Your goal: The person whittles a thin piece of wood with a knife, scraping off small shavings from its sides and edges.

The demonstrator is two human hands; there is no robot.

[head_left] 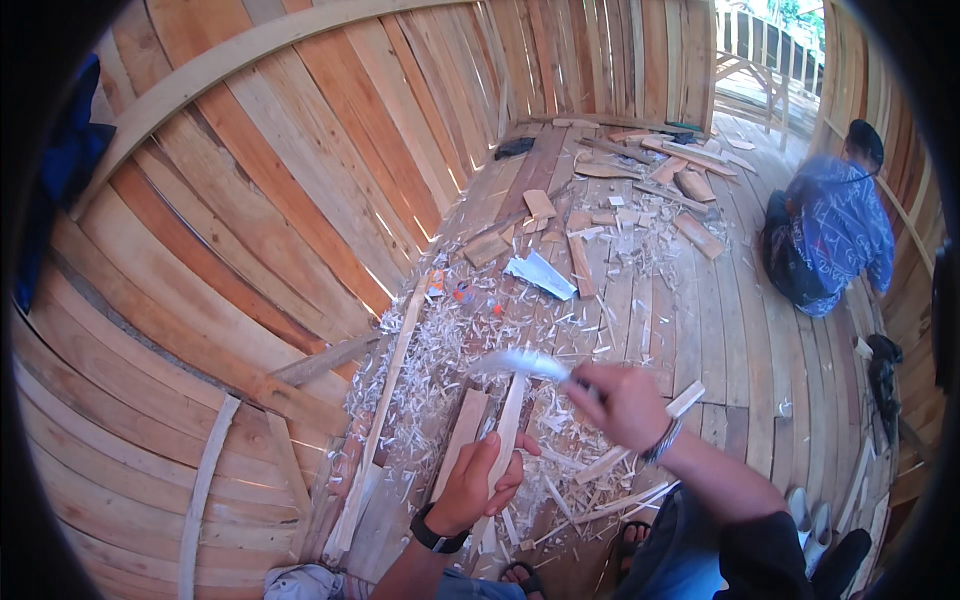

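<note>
My left hand (472,488) is closed round a pale, narrow piece of wood (510,420), which points up and away from me. In my right hand (624,408) is a knife (528,363) with a broad, pale blade, smeared by motion. The blade lies across the upper end of the wood; whether it touches cannot be made out. Left of the held piece, a flat wooden board (462,440) stands out among the shavings. Curled wood shavings (420,375) cover the floor beneath both hands.
A long wooden strip (385,410) lies along the left plank wall (300,170). Ahead are a whitish angular sheet (541,274), scattered offcuts (697,235) and a wood pile (680,160). At right, another person (830,230) sits on the plank floor. Pale shoes (808,520) stand at lower right.
</note>
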